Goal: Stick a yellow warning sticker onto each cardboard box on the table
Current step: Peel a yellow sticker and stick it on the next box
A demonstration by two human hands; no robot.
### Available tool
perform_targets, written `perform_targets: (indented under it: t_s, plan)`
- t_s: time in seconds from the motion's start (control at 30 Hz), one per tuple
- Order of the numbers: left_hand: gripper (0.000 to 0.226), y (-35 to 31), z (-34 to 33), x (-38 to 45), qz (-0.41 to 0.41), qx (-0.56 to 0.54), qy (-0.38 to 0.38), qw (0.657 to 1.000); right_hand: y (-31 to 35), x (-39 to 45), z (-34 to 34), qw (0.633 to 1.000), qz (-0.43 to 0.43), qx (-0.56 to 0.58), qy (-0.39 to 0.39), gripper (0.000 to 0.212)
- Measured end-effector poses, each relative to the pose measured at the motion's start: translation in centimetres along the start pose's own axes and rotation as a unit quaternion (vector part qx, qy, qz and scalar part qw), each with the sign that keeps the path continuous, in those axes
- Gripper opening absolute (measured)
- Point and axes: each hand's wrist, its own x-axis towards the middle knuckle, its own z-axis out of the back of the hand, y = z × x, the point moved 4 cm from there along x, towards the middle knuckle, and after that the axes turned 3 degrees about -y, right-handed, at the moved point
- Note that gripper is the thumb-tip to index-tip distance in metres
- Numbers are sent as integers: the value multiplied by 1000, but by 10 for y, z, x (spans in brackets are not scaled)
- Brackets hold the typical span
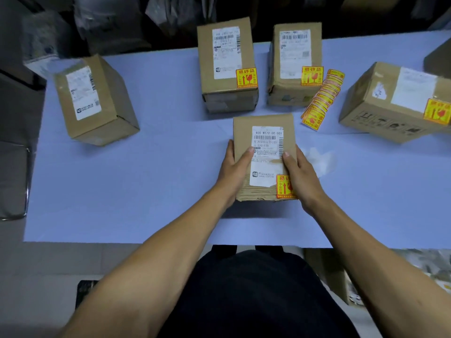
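A small cardboard box (264,123) with a white shipping label lies in the middle of the table, a yellow warning sticker (283,186) on its near right corner. My left hand (235,167) grips its left side and my right hand (299,174) grips its right side, partly covering that sticker. Two upright boxes (227,98) (292,93) behind it each carry a yellow sticker. The box at the right (380,106) has one too. The box at the far left (102,101) shows only a white label. A strip of yellow stickers (322,98) lies between the boxes.
The table (146,179) has a pale blue cover. White backing scraps (319,159) lie just right of my right hand. Another box corner (439,59) shows at the far right edge. A chair (14,179) stands left of the table; bags pile behind it.
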Motion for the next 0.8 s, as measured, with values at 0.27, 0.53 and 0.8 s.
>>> perform_targets:
  t_s: [0.27,0.53,0.8]
  plan:
    - [54,-7,69,-4,-38,-39,-30,998,19,-3,-66,997,24,-66,39,51]
    - [41,-45,173,21,-52,-75,-89,992,77,20,-167,988,62,-93,104,47]
    - [55,-97,222,93,-50,-45,-80,994,135,82,-223,986,76,-82,126,48]
